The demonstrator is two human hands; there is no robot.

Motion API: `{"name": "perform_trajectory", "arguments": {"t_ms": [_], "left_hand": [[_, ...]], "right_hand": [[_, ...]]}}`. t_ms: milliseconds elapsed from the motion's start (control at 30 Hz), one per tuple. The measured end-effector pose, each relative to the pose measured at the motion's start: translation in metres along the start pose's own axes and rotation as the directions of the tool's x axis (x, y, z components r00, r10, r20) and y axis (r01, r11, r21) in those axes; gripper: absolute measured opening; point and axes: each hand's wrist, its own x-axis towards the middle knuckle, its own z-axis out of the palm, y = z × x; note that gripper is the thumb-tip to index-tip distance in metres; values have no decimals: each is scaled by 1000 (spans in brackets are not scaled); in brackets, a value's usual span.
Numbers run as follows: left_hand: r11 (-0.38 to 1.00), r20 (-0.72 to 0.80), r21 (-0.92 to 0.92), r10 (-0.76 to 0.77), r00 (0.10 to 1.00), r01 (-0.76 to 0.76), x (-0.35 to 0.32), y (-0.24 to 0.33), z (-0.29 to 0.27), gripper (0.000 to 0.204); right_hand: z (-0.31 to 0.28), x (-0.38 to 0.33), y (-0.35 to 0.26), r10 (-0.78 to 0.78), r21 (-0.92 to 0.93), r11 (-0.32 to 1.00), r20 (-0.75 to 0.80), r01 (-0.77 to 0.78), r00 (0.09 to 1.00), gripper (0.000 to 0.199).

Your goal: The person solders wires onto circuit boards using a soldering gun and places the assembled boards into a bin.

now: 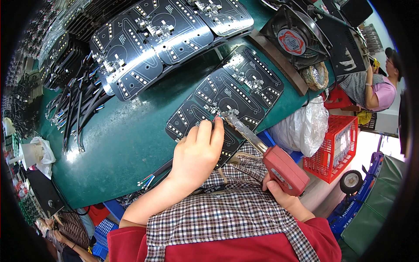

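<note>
A black circuit board panel (pixel 222 98) with rows of small light-coloured parts lies on the green table near me. My left hand (pixel 198 148) rests over its near section, fingers pinched on a thin wire whose reddish end shows at the fingertips, touching the board. A black cable (pixel 162 169) with bare coloured wire ends runs under that wrist. My right hand (pixel 281 194) grips a red soldering gun (pixel 283 170) by its body. The gun's metal tip meets the board right beside my left fingertips. My left palm hides part of the board.
Stacked circuit boards (pixel 170 37) fill the table's far side, with a bundle of black cables (pixel 80 105) to their left. A black fan (pixel 299 37) and a solder roll (pixel 315 76) stand at right, above a plastic bag (pixel 301 124) and red crate (pixel 331 148). Another person (pixel 379 87) sits far right.
</note>
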Motion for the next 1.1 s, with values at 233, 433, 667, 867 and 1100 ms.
{"name": "perform_trajectory", "arguments": {"t_ms": [233,433,667,867,1100], "left_hand": [[985,32,164,48,998,-52,4,5,-3,35],[1000,-45,-1,21,999,-22,-4,-3,4,41],[998,-74,-60,32,997,-37,-6,-5,7,44],[998,-52,-70,8,999,-11,-5,-3,6,41],[999,-80,-41,5,997,-8,-2,-2,7,38]], "right_hand": [[-5,-4,5,-99,80,992,46,96,994,67],[-1,-3,-3,-18,257,966,11,14,1000,74],[-1,-3,0,21,281,959,14,-24,1000,74],[-2,-3,5,-59,-75,995,19,61,998,60],[6,-4,-9,-207,-240,951,-21,196,978,52]]}}
